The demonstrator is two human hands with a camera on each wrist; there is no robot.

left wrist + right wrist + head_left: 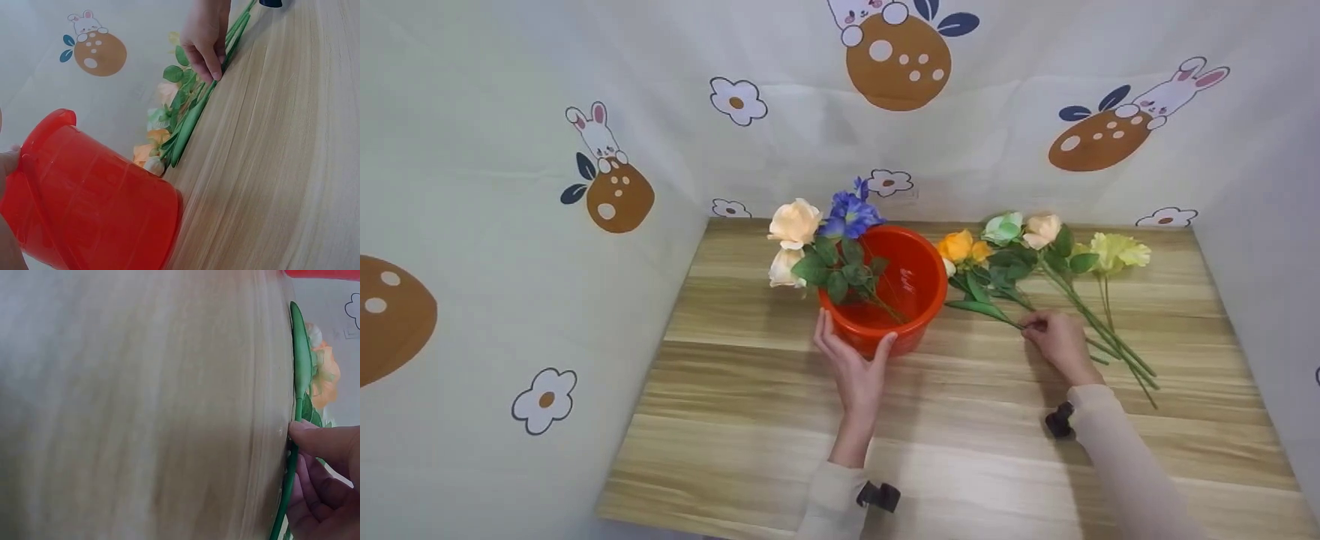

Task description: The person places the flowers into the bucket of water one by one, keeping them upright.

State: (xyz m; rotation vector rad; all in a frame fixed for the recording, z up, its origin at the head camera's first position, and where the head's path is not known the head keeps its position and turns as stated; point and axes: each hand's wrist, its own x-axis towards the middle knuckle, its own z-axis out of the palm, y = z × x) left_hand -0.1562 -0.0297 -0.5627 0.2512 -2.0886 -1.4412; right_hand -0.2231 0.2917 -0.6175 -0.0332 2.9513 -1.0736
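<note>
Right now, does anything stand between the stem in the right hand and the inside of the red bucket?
Yes, the right wall of the red bucket: the green stem in the right hand is outside it. Cream flowers and blue flowers lean to the opening's left; its right part looks mostly free.

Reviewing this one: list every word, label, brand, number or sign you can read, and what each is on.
Readable text: none.
Red bucket, inside wall: a pale mark, too blurred to read or to tell whether it is lettering.
Patterned cloth behind the table: a faint mark beside a printed flower, too small to read.
</note>
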